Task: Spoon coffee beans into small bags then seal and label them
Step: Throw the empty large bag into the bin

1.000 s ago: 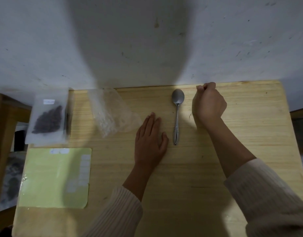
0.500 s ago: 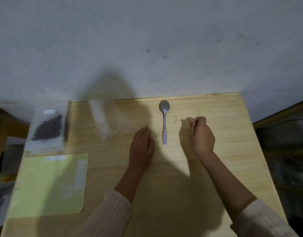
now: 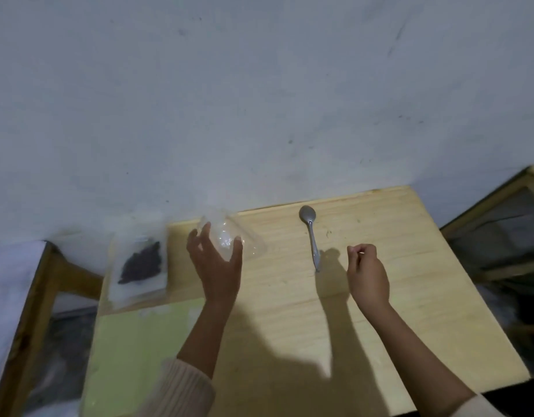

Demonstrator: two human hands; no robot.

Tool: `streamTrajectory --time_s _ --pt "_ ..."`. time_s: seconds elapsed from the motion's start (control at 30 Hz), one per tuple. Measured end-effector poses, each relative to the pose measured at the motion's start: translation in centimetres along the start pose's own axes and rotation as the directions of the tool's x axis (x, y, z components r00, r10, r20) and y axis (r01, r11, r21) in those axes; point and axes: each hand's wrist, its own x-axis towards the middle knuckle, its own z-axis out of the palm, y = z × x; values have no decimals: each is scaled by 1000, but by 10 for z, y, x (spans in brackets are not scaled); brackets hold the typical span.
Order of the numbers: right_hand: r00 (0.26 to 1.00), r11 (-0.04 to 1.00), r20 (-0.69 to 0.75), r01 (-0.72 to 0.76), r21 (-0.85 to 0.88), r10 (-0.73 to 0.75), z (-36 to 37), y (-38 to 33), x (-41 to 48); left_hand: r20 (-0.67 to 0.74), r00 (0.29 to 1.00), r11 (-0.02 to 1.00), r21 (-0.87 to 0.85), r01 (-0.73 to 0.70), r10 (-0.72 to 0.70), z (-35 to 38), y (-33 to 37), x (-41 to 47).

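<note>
Lifting off the pale wooden table (image 3: 380, 296), my left hand (image 3: 217, 266) now spreads wide fingers against the clear crumpled plastic bag (image 3: 229, 236) at the far edge, left of the grey metal spoon (image 3: 311, 236); my right hand (image 3: 368, 275) stays curled, empty, so bagging can start

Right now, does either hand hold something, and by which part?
Left hand spreads around the clear bags' near end; grip cannot be told. Right hand, curled, holds nothing visible.
</note>
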Motion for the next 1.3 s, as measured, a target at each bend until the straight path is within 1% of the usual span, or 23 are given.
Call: streamTrajectory --time_s 0.07,0.1,0.13,0.2,0.3,0.37,0.47,0.53,0.57,0.63,0.67,0.73,0.8,0.87,0.9,0.93,0.97,1.0,1.03,1.1,1.17,1.23,1.3 --pt "1000 1000 2 -17 -7 17 0 -2 -5 158 979 988 -64 138 -127 0 -8 11" --pt "1000 1000 0 -26 -8 26 -2 -1 -7 204 968 984 -71 165 -148 0 -9 13" --pt "999 999 -9 -35 -4 35 -5 0 -9 213 968 987 -61 149 -133 1 -8 13" --pt "998 998 -38 -56 10 57 -13 4 -12 169 984 995 -69 71 -59 2 0 8" --pt "993 996 -74 -84 39 87 -30 14 -16 68 998 978 -208 15 -1 6 29 -5" --pt "990 994 -96 -96 49 101 -42 25 -19 60 998 958 -286 -9 27 12 56 -16" --pt "977 989 -158 -133 58 141 -66 47 -28 188 979 919 -395 -3 84 28 105 -39" --pt "961 984 -213 -165 73 177 -87 67 -37 293 939 889 -457 -27 180 44 137 -64" --pt "948 978 -243 -192 85 207 -98 79 -43 349 907 872 -488 -37 234 54 151 -79" --pt "911 957 -297 -262 121 287 -123 107 -55 480 807 846 -531 -47 346 77 175 -114" --pt "888 942 -318 -302 145 333 -135 123 -63 552 734 841 -538 -47 395 88 185 -135" --pt "830 900 -348 -390 196 435 -157 162 -83 682 561 843 -535 -56 470 106 201 -182" --pt "765 848 -368 -462 261 529 -174 202 -109 790 349 854 -517 -64 504 120 210 -232" --pt "700 793 -375 -507 339 608 -187 239 -136 856 109 862 -498 -94 506 132 211 -281" --pt "668 763 -373 -527 373 644 -190 258 -149 868 -6 860 -493 -134 497 137 209 -305" --pt "640 737 -369 -547 397 674 -193 275 -163 872 -105 851 -490 -189 478 144 205 -326" --pt "611 709 -362 -571 415 704 -194 292 -175 873 -184 838 -486 -247 452 151 198 -344" --pt "587 683 -352 -590 430 729 -194 307 -188 876 -239 826 -477 -301 419 158 190 -360" --pt "569 658 -334 -604 450 751 -192 322 -198 882 -277 814 -461 -352 380 166 180 -374" --pt "564 623 -280 -624 472 777 -184 348 -214 903 -327 793 -408 -453 278 183 156 -396" --pt "576 599 -211 -650 467 790 -171 369 -220 918 -364 763 -346 -545 156 201 134 -409" --pt "577 570 -149 -672 472 803 -154 388 -218 924 -374 723 -316 -614 86 221 115 -418" --pt "559 539 -118 -687 487 820 -136 407 -210 938 -340 703 -286 -651 67 242 97 -424"
